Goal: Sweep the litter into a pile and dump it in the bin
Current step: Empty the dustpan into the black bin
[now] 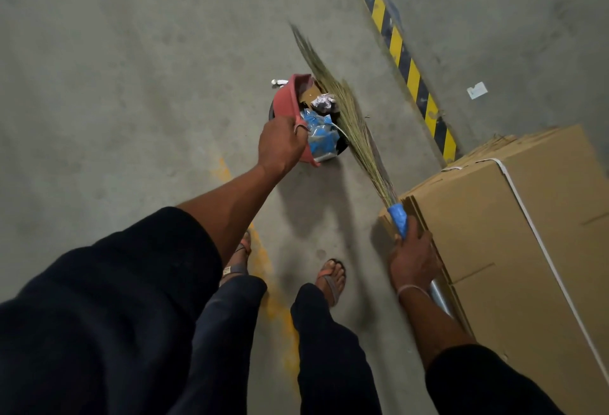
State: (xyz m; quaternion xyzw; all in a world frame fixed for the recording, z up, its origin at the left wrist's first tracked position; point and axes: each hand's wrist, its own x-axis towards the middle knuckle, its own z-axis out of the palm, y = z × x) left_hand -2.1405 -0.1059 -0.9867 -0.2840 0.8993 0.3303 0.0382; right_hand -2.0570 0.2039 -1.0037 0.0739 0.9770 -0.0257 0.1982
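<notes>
Progress: we judge the task near its end. Litter (319, 133) (blue wrappers, crumpled foil, a cardboard scrap) sits in the red dustpan (287, 98), tipped over the dark bin (341, 147) below it.
Left to do: litter not yet fully out of the pan, as far as we see; a white scrap (477, 90) lies on the floor beyond the hazard stripe (400, 52), another small white bit (276, 82) just beside the bin.
Left hand (280, 144): fingers curled tight round the dustpan's rim/handle, holding it tilted.
Right hand (412, 259): fingers wrapped on the grass broom (346, 111) at its blue grip; bristles lie across the pan's mouth, touching the litter.
Nearby: cardboard box (527, 233) at our right, close to the broom hand.
</notes>
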